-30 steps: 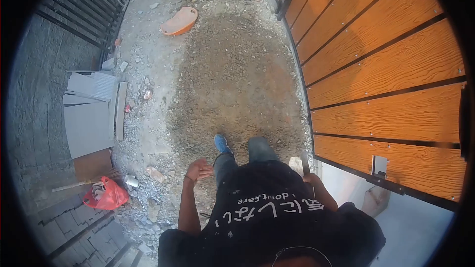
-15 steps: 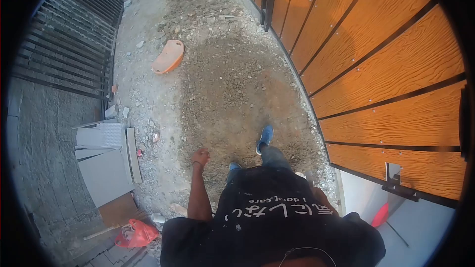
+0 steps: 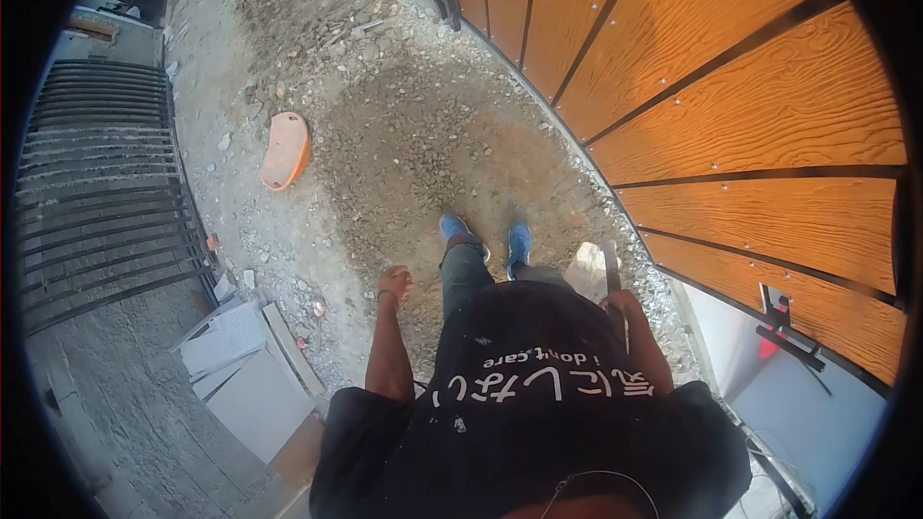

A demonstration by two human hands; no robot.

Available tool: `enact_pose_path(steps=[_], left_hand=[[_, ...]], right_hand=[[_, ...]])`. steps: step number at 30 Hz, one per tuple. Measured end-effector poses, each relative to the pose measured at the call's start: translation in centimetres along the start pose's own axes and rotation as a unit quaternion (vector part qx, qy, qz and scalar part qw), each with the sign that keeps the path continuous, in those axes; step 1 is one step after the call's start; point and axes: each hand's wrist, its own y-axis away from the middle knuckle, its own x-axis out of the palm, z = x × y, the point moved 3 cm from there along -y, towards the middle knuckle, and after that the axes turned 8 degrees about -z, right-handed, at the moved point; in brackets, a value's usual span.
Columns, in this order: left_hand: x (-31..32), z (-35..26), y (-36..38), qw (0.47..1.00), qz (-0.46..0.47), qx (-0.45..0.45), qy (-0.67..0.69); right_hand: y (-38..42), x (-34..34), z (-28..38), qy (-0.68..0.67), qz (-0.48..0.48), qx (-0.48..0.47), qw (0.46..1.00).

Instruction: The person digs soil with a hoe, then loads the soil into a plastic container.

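Observation:
My right hand (image 3: 623, 305) is low at my right side, closed round the handle of a hoe (image 3: 588, 271). Its broad, pale, dirt-marked blade shows beside the handle; part of the tool is hidden by my hand and shirt. On the other side hangs my left hand (image 3: 395, 283), fingers curled in and nothing visible in them, a dark band at the wrist. Below both hands is rough, gravelly ground (image 3: 413, 154). An orange scoop-shaped basin (image 3: 286, 151) lies on it, ahead and to the left.
An orange wood-look gate (image 3: 711, 135) with dark metal bars runs along the right. To the left are a dark metal fence (image 3: 106, 183) and leaning white boards (image 3: 255, 399). Rubble and small stones (image 3: 250, 279) line the left side. My blue shoes (image 3: 519, 242) stand on the dirt.
My view has turned and moved forward, and both feet now show side by side. My right hand and the hoe have come into clearer sight. My left hand stays low and curled.

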Motion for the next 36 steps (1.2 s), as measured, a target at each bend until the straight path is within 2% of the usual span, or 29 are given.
enact_pose_path(steps=[2, 4, 6, 8, 9, 10, 11, 12, 14, 15, 18, 20, 21, 22, 23, 24, 25, 26, 29, 31, 32, 34, 36], left_hand=[[0.0, -2.4, -0.6, 0.998, 0.035, 0.015, -0.045], [0.1, -3.1, -3.6, 0.997, 0.064, -0.006, -0.043], [-0.4, -3.5, -6.8, 0.994, 0.095, -0.028, -0.043], [-1.3, -4.3, -9.9, 0.977, 0.176, -0.119, 0.019], [-2.3, -3.9, -13.4, 0.976, 0.183, -0.116, 0.019], [-3.0, -2.4, -17.1, 0.923, 0.297, -0.198, 0.141], [-3.4, -1.9, -18.9, 0.836, 0.399, -0.274, 0.258], [-4.6, -3.1, -19.3, 0.833, 0.401, -0.278, 0.26], [-7.7, -6.9, -19.7, 0.925, 0.253, -0.171, 0.227], [-8.5, -7.4, -20.8, 0.923, 0.255, -0.174, 0.23], [-14.7, -6.7, -25.7, 0.913, 0.244, -0.241, 0.22], [-16.5, -4.9, -30.0, 0.82, 0.344, -0.319, 0.327], [-17.1, -5.1, -31.0, 0.93, 0.254, -0.21, 0.16], [-17.3, -6.1, -32.3, 0.985, 0.15, -0.084, -0.012], [-16.7, -7.4, -34.1, 0.984, 0.16, -0.083, -0.013], [-16.3, -8.6, -36.1, 0.968, 0.203, -0.139, -0.06], [-15.2, -9.5, -37.4, 0.945, 0.243, -0.194, -0.104], [-13.3, -11.3, -38.4, 0.943, 0.249, -0.193, -0.105], [-7.5, -19.7, -40.5, 0.979, 0.171, 0.095, -0.057], [-4.5, -28.0, -33.9, 0.954, 0.108, 0.228, -0.163], [-3.5, -31.1, -31.7, 0.947, 0.118, 0.255, -0.158], [-2.4, -34.1, -29.0, 0.94, 0.132, 0.276, -0.153], [-2.2, -35.4, -27.3, 0.936, 0.158, 0.307, -0.068]], right_hand=[[-2.3, 0.6, 0.9, -0.106, 0.031, 0.006, 0.994], [-2.6, 0.5, 3.6, -0.11, 0.016, 0.004, 0.994], [-1.6, -0.1, 6.9, -0.04, -0.037, -0.04, 0.998], [0.4, 0.0, 10.0, -0.065, -0.059, -0.001, 0.996], [0.7, 0.3, 11.7, -0.088, -0.054, 0.012, 0.995], [0.8, 0.5, 13.0, -0.109, -0.049, 0.026, 0.993], [0.9, 0.7, 14.2, -0.106, -0.053, 0.029, 0.993], [0.9, 0.9, 15.4, -0.085, -0.061, 0.032, 0.994], [1.5, 1.0, 18.2, -0.059, -0.073, 0.035, 0.995], [2.5, 1.2, 19.4, -0.084, -0.07, 0.04, 0.993], [2.0, 3.7, 19.7, -0.136, -0.055, 0.075, 0.986], [2.0, 4.8, 20.1, -0.166, -0.052, 0.095, 0.98], [3.2, 5.1, 20.9, -0.2, -0.038, 0.097, 0.974], [4.1, 5.3, 21.7, -0.235, -0.027, 0.096, 0.967], [5.8, 5.3, 23.0, -0.247, -0.033, 0.078, 0.965], [5.7, 6.0, 22.2, -0.247, -0.039, 0.086, 0.964], [4.7, 7.3, 21.4, -0.296, -0.014, 0.095, 0.95], [3.4, 8.4, 20.9, -0.346, 0.011, 0.099, 0.933], [4.6, 9.4, 21.7, -0.346, -0.019, 0.099, 0.933], [8.2, 9.4, 23.1, -0.376, -0.026, 0.082, 0.922], [7.8, 9.7, 22.7, -0.376, -0.028, 0.087, 0.922], [5.6, 10.4, 20.4, -0.276, -0.083, 0.127, 0.949], [7.3, 9.9, 20.9, -0.234, -0.097, 0.112, 0.961]])
